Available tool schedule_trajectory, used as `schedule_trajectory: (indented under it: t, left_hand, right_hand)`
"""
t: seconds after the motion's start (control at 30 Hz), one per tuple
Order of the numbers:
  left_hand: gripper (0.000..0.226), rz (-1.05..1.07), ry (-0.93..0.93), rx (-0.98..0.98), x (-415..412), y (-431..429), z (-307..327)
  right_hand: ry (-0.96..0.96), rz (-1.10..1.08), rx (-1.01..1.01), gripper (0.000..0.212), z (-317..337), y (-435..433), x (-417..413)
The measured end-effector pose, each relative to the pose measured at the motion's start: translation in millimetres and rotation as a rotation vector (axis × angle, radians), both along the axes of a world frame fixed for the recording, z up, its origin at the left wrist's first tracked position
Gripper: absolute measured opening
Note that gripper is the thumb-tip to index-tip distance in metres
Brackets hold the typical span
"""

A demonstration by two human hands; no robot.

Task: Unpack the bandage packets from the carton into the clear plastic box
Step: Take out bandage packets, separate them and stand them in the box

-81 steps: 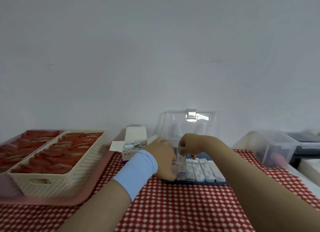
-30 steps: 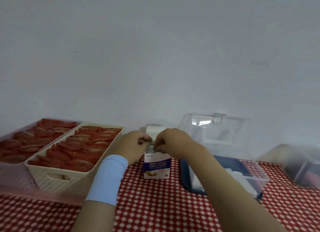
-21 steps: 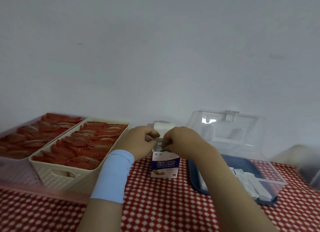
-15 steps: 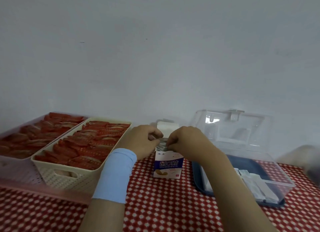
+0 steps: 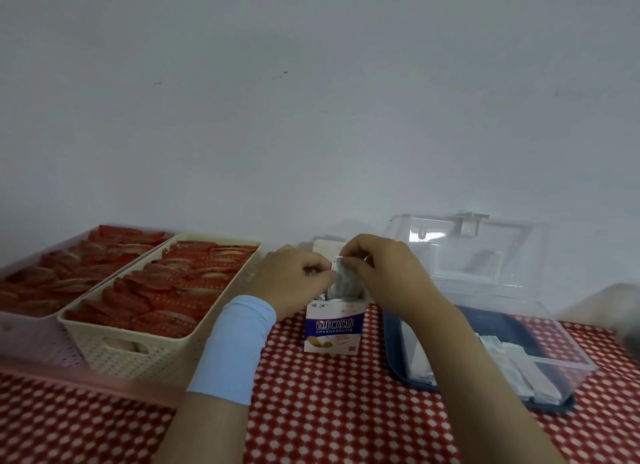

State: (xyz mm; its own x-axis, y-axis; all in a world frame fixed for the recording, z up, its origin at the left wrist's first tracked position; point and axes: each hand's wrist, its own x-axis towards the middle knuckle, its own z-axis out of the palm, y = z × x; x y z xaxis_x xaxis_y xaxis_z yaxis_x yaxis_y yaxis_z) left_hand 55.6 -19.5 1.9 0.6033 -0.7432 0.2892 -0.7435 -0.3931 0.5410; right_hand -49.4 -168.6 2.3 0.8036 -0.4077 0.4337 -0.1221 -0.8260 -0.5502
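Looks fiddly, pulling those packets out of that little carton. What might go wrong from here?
1. The left hand and right hand both pinch the bandage packets at the mouth of the carton. Nothing holds the upright carton down, so it may lift or tip.
2. The bundle looks loose. Packets might slip onto the tablecloth on the way to the clear plastic box.

1. The carton's [image 5: 333, 328] open mouth is hidden behind the left hand [image 5: 292, 280] and right hand [image 5: 377, 273]. The bandage packets [image 5: 343, 285] between them show only partly.
2. The right forearm covers the clear plastic box's [image 5: 571, 342] near-left part.
3. The pink tray [image 5: 86, 382] is cut off at the left edge.
4. A blurred shape [image 5: 620, 311] at the right edge is perhaps another container.
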Motion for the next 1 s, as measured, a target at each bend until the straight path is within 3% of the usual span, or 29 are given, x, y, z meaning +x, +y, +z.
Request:
schedule_trajectory:
  t: [0.13,0.23,0.43,0.53,0.63,0.73,0.9,1.0]
  left_hand:
    - [0.014,0.033,0.004,-0.013,-1.4,-4.3,-1.1]
    - [0.016,0.054,0.034,-0.019,0.5,-5.0,-3.6]
    - [0.006,0.035,0.254,-0.197,3.9,-3.5,-5.3]
    - [0.003,0.029,0.288,-0.286,9.0,-3.4,-7.0]
    - [0.008,0.013,0.289,-0.342,10.5,-3.5,-6.1]
    - [0.006,-0.022,0.340,-0.458,4.4,-5.3,-1.5]
    - [0.007,-0.114,0.561,-0.594,-0.5,-4.7,4.3]
    - [0.019,-0.276,0.862,-0.625,0.7,-2.3,3.9]
  right_hand:
    - [-0.043,0.028,0.073,0.007,-2.2,2.3,1.6]
    - [0.100,0.030,0.089,0.020,-2.6,-2.0,-1.2]
    - [0.213,0.001,0.103,0.015,-2.1,-7.1,-5.6]
    - [0.146,0.021,0.110,0.025,-0.4,-3.5,-5.8]
    - [0.029,0.113,0.279,0.036,3.7,1.5,-6.3]
    - [-0.007,0.154,0.329,0.009,5.7,6.4,-5.7]
    - [-0.142,0.244,0.590,0.009,16.1,11.3,-12.1]
    - [-0.129,0.298,0.759,0.026,23.4,15.8,-16.4]
